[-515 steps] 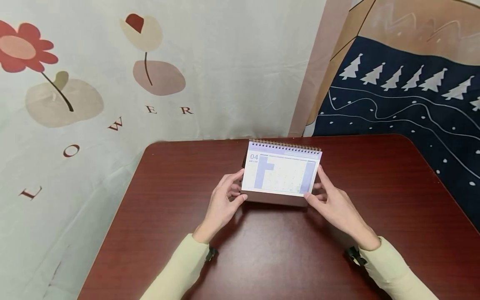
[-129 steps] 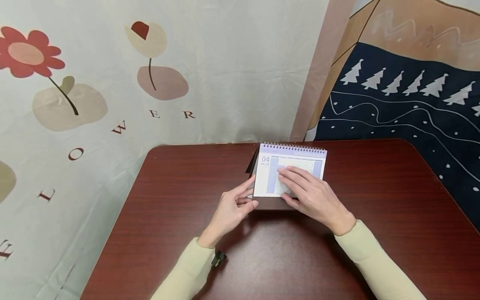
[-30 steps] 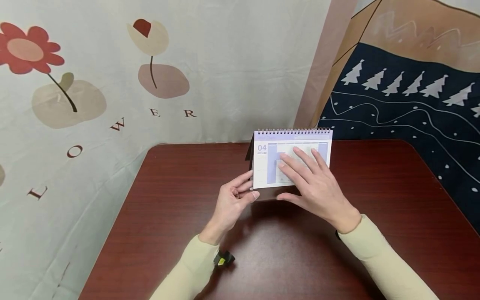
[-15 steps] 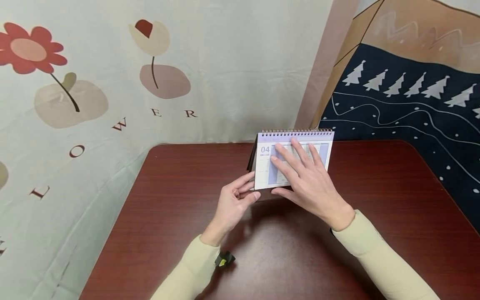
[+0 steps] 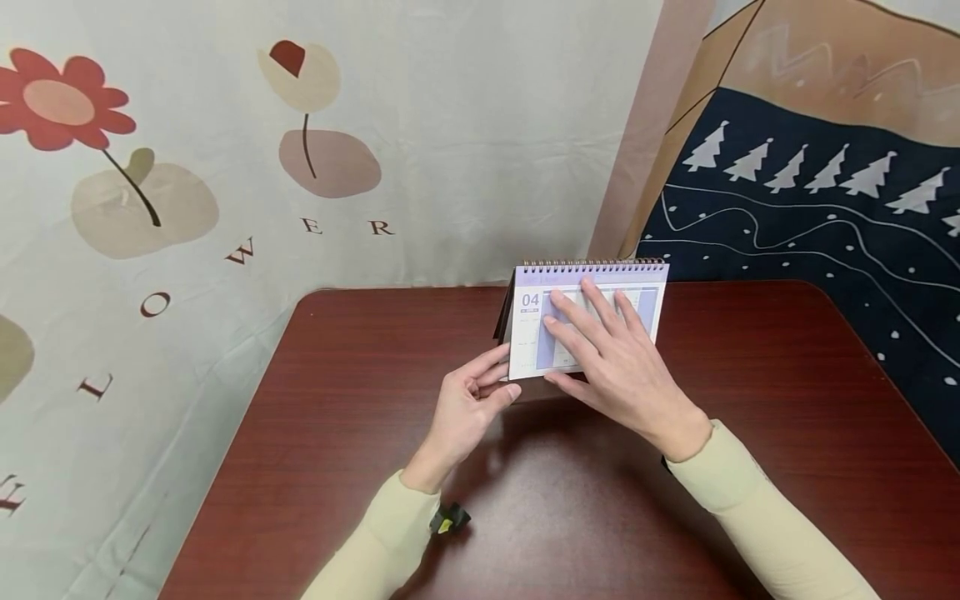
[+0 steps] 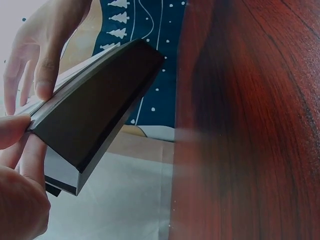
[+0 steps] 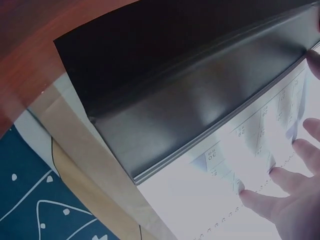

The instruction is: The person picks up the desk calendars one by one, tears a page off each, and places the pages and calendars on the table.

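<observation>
A spiral-bound desk calendar with a purple-and-white page marked 04 leans back on its dark stand. My left hand pinches its lower left corner, thumb in front and fingers behind. Across the page lies my right hand, fingers spread and straight, covering much of the date grid. The left wrist view shows the stand's dark underside and its hollow, with the left thumb at the edge. In the right wrist view, the right fingers rest over the glare-washed page beside the black base.
The calendar is near the back of a reddish-brown wooden table. Behind it hangs a pale curtain with flower prints, and to the right a dark blue cloth with white trees. A small black device sits at the left wrist.
Earlier, both hands held the calendar's sides; the right hand has since moved onto the page and its fingers have spread. It shifted slightly up-left over the last second.
</observation>
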{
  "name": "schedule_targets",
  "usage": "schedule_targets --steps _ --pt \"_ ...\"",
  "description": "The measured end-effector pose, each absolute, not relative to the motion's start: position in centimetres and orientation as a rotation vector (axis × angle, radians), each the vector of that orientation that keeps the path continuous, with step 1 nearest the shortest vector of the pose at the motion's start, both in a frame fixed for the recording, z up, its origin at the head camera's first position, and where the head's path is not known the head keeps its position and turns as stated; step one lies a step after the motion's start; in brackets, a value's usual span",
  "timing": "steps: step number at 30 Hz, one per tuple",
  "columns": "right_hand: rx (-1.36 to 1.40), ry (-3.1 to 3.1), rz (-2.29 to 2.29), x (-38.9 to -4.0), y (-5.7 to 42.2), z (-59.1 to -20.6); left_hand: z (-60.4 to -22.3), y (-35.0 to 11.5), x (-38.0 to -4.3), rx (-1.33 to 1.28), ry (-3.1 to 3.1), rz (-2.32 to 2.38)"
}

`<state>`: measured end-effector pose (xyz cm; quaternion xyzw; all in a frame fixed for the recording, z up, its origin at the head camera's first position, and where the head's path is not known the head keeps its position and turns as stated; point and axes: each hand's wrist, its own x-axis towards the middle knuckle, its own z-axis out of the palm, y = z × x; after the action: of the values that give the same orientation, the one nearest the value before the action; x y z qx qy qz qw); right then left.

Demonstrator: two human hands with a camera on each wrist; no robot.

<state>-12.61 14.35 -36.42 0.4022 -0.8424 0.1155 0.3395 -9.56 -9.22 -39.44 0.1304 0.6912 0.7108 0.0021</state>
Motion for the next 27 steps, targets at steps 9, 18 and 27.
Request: schedule_targets --steps 9,18,27 --pt "1.050 -2.227 0.257 -12.48 14.45 -36.38 -39.50 -9.13 -9.63 0.419 2.158 2.237" --pt "1.050 -2.162 0.260 -12.45 14.29 -36.52 -39.43 -9.04 -9.48 0.422 2.143 2.247" --pt "1.056 -2.133 0.294 -12.43 14.33 -36.62 -39.55 -8.96 -9.40 0.425 2.130 2.258"
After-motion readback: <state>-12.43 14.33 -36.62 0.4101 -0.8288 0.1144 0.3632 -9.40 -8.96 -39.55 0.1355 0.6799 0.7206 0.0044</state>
